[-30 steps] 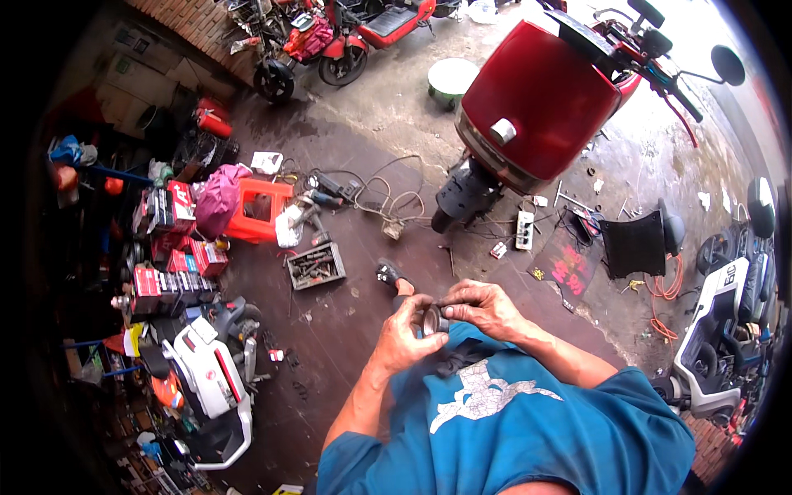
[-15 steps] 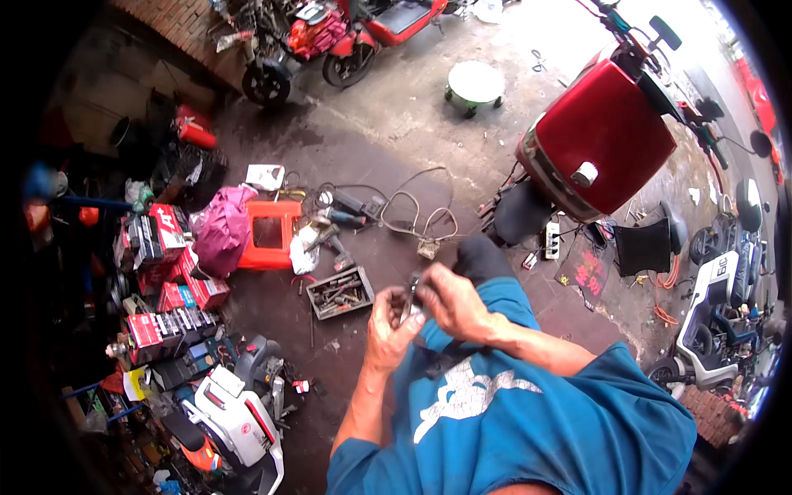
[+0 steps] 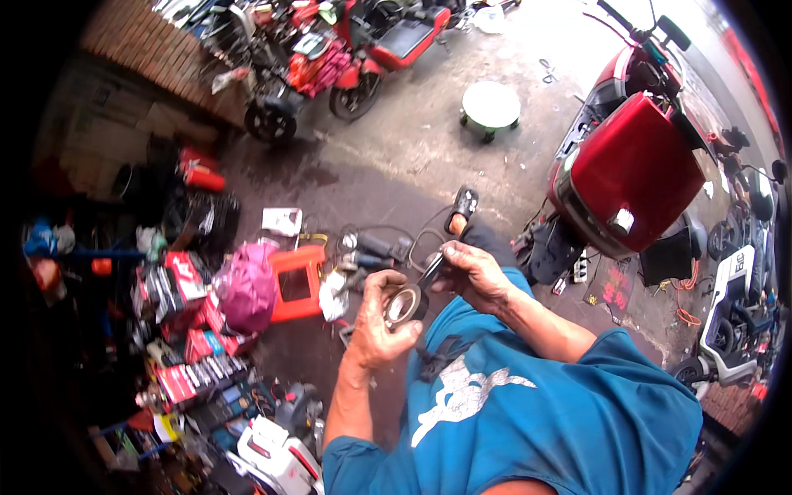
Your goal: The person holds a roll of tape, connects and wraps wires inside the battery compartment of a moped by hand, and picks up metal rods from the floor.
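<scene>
A tape roll (image 3: 417, 303) is clasped by the left hand (image 3: 375, 327); a dark strip (image 3: 431, 271) is pinched by the right hand (image 3: 478, 279).

At upper left, the wall (image 3: 148, 58) is of brick. The floor (image 3: 351, 194) is dark brown, then grey farther away, under a round white stand (image 3: 492, 105). An orange stool (image 3: 299, 257) stands at left. The upper right is very bright.
</scene>
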Motion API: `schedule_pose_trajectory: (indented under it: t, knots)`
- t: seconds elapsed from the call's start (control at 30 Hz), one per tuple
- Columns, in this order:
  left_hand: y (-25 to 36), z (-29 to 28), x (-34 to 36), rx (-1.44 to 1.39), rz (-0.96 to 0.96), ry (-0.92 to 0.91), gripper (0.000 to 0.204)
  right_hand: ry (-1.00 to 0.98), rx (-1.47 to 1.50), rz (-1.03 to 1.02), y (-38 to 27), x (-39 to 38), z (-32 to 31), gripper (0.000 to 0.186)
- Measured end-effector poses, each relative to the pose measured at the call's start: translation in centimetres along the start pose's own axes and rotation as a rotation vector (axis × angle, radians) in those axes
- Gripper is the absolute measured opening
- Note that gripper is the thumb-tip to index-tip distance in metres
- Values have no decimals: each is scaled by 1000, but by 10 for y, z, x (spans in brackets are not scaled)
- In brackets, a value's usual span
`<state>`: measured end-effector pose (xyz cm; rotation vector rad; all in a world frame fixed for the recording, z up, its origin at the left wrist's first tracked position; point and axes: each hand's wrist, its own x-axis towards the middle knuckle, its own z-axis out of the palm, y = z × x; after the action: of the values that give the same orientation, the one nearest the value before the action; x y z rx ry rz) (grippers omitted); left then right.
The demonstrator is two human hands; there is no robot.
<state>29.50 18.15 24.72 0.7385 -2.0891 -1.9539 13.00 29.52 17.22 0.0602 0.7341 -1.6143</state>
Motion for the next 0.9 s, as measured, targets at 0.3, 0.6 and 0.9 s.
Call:
schedule_pose_trajectory:
  t: [0.3, 0.6, 0.9]
  knots:
    - [57, -46, 228, 363, 84, -378, 68, -267, 477, -25, -133, 120, -19, 18]
    - [127, -36, 396, 558, 140, -714, 72, -345, 344, -156, -257, 173, -37, 39]
    - [185, 9, 558, 683, 130, -1048, 76, -41, -503, -642, -373, 226, -60, 42]
